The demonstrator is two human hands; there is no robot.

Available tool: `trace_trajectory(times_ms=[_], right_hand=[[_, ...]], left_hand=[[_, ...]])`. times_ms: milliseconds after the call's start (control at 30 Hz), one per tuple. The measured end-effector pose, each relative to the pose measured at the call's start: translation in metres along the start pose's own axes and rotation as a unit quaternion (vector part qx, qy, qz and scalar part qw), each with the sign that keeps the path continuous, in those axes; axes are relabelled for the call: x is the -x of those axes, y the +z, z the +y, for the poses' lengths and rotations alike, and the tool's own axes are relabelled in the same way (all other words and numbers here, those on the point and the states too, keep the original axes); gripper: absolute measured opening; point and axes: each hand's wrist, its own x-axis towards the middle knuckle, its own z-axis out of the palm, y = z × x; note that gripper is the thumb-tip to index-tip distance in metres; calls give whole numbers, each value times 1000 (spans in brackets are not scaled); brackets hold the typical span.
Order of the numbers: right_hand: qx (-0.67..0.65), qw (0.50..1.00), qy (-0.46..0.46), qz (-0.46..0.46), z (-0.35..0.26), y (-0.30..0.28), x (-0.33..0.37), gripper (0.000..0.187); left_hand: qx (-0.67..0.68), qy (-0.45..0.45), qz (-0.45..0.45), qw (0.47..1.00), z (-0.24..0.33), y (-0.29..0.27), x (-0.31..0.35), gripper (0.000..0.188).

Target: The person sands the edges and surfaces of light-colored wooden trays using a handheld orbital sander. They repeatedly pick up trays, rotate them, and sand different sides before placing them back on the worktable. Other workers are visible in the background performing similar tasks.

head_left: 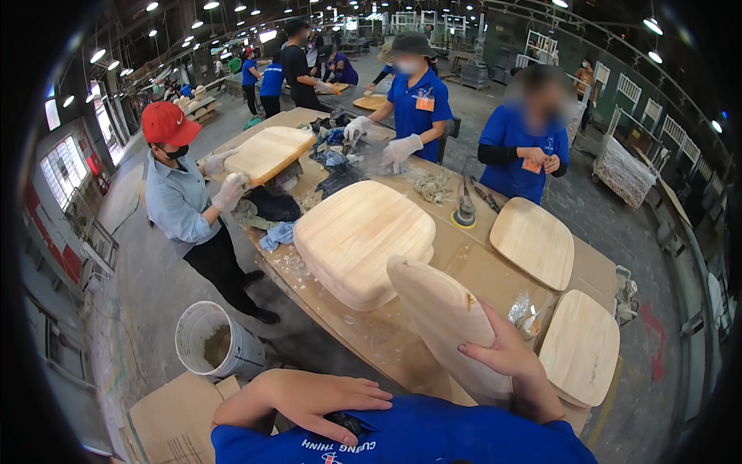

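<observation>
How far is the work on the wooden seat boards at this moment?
Looks done: a stack of seat boards lies on the table, and two single boards lie apart at its right end. In hand: the right hand holds one board tilted on edge; the left hand rests on the person's own shirt. What is left cannot be told; a sander lies unused.

Big factory hall, grey concrete floor (154, 278), ceiling lamps (97, 55), barred windows (63, 166).

Pale, smooth, matt wooden seat panel (444, 317) with one chipped knot; stacked wooden seat blanks (363, 240) sanded bare; dusty fibreboard workbench (386, 332); grimy white plastic bucket (212, 340); brown corrugated cardboard (174, 421).
</observation>
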Motion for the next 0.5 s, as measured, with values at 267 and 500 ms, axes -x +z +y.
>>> trace_trajectory(times_ms=[267,500], right_hand=[[-14,1000,-26,-8,1,0,-7,72],[-10,1000,-3,-14,-5,2,-2,72]], left_hand=[[8,-4,-27,1000,-2,-2,-1,68],[88,104,62,989,-5,-11,0,82]])
